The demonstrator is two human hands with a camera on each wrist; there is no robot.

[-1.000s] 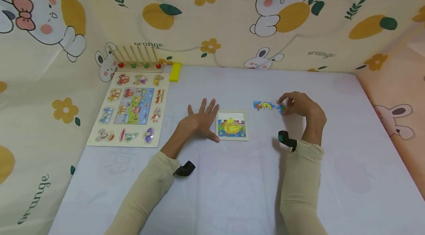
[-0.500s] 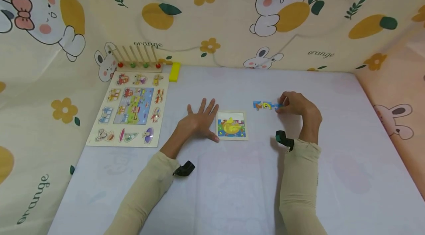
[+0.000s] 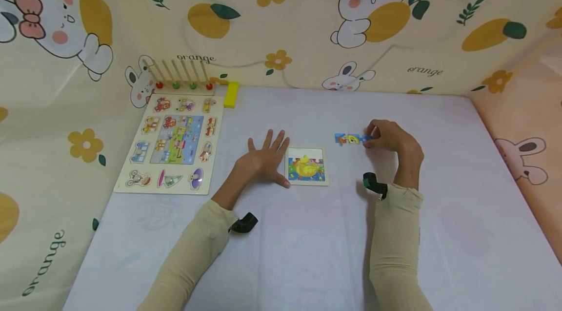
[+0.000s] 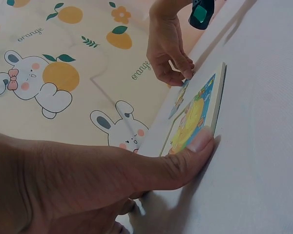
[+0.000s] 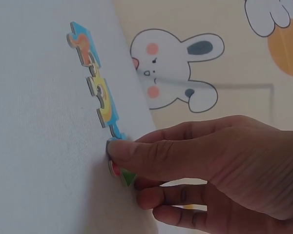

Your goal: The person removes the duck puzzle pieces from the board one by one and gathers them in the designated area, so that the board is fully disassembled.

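My left hand (image 3: 263,162) lies with spread fingers on the table, palm down. Its thumb touches the near left corner of a small square puzzle board (image 3: 305,154). A yellow duck picture fills the lower part of that board, below a white strip. Right of the board, two puzzle pieces (image 5: 103,92) with blue, orange and yellow print lie joined in a row. At the row's right end my right hand (image 3: 392,137) pinches another puzzle piece (image 5: 128,177), blue with green and red, between thumb and fingers. It touches the row; my thumb covers part of it.
A large wooden puzzle board (image 3: 215,155) with vehicle pictures lies at the left. Behind it stands a wooden peg rack (image 3: 189,90) with red and green beads, beside a yellow block (image 3: 230,95). A printed cloth (image 3: 303,23) hangs along the table's back edge.
My right hand has moved slightly left with its puzzle piece, closing the gap to the row. My left hand and the square puzzle board have stayed in place.
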